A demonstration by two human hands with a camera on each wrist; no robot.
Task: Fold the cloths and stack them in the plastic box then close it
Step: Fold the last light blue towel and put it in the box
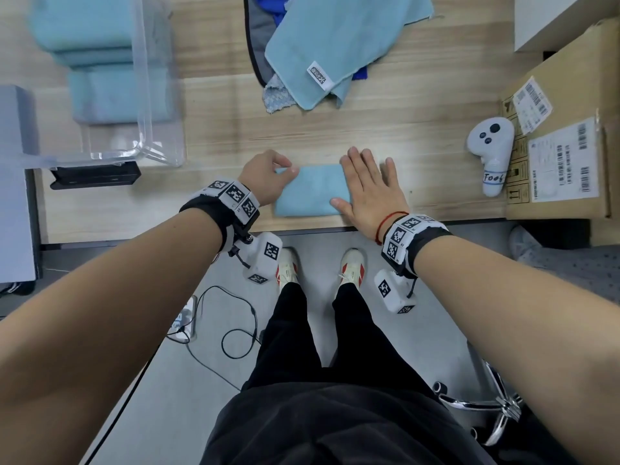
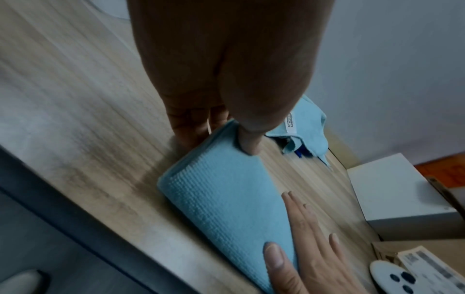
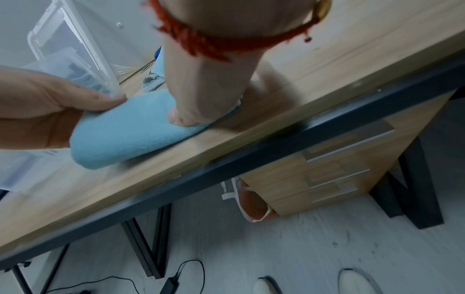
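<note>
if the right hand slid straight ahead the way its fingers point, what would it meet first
Mostly bare table. The right hand lies flat, fingers pointing away from the body. The pile of unfolded cloths sits further ahead and slightly left, so it might brush that pile's edge; the depth is hard to judge.

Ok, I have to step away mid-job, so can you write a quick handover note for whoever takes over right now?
Left hand: pinches the left end of the folded cloth between thumb and fingers.
Right hand: flat, pressing the cloth's right end onto the table.
Plastic box: far left on the table, open, with folded blue cloths already stacked inside.
Unfolded pile: at the far edge of the table, a light blue cloth on top, with grey and dark blue fabric under it.
Done: several cloths boxed; this one folded.
Left: put it in the box, fold and stack the pile, close the box.
</note>
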